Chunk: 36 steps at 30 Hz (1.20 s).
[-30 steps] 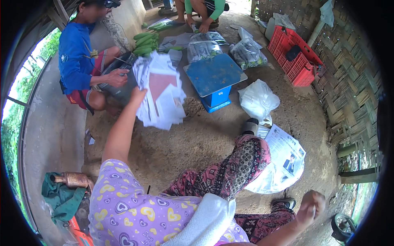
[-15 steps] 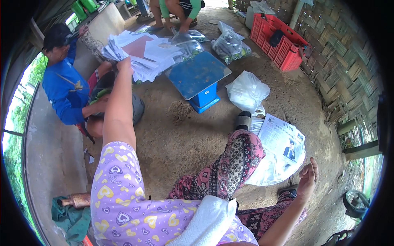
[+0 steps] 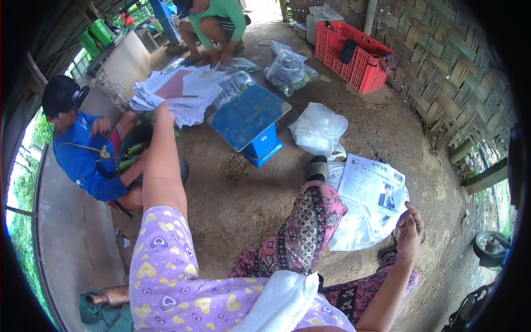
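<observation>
My left arm reaches forward, and my left hand [image 3: 164, 112] is closed at the near edge of a fanned stack of printed papers [image 3: 198, 91]; its fingertips are hidden. A plain reddish-brown sheet [image 3: 172, 84] lies on top of the stack. My right hand [image 3: 409, 228] hangs empty at the right, with its fingers loosely bent and apart. Just beyond it, a newspaper sheet [image 3: 362, 182] lies over clear plastic [image 3: 354, 229] beside my patterned trouser leg [image 3: 298, 227]. A blue platform scale [image 3: 251, 119] stands on the ground ahead, to the right of the papers.
At the left, a person in blue [image 3: 88, 149] sits by a dark bucket [image 3: 180, 166] of long green produce. Another in green [image 3: 224, 25] crouches behind filled clear bags [image 3: 290, 72]. A white plastic bag [image 3: 318, 130], red crate [image 3: 354, 58] and woven wall [image 3: 442, 72] are at right.
My view has shifted, with most things now lower and farther left. My right hand's raised finger has bent. The person in blue has turned and lifted a hand. My left hand stays at the papers.
</observation>
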Available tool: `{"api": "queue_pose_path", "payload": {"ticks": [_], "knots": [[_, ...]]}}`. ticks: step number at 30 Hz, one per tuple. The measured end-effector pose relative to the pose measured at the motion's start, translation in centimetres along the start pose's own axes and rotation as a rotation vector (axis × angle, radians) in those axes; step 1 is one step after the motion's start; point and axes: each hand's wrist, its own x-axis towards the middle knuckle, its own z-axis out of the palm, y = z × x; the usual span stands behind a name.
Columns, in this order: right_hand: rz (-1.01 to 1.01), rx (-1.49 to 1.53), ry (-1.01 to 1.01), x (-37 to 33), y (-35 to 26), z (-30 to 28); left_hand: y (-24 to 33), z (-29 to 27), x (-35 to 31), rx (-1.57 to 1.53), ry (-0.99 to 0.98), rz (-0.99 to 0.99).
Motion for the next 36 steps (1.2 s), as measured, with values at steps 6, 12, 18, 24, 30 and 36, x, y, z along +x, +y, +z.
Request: {"api": "queue_pose_path", "payload": {"ticks": [6,12,18,24,30,36], "knots": [[0.065,-0.043,0.057,-0.4,-0.2,0.2,-1.0,-0.3,1.9,-0.073,-0.058,-0.056],[0.091,-0.04,0.066,-0.7,0.0,0.2,-1.2,-0.7,2.7,-0.11,-0.132,-0.079],[0.1,-0.06,0.05,-0.6,0.3,0.4,-2.7,-1.9,2.0,-0.084,-0.118,-0.07],[0.144,-0.088,0.059,-0.3,1.3,0.1,-6.3,-3.6,0.8,-0.09,-0.073,-0.16],[0.174,-0.085,0.011,0.6,2.0,1.4,-5.6,-7.0,3.5,-0.114,-0.175,-0.143],[0.225,-0.117,0.013,0.6,2.6,1.6,-7.1,-6.6,3.3,-0.087,-0.123,-0.187]]}}
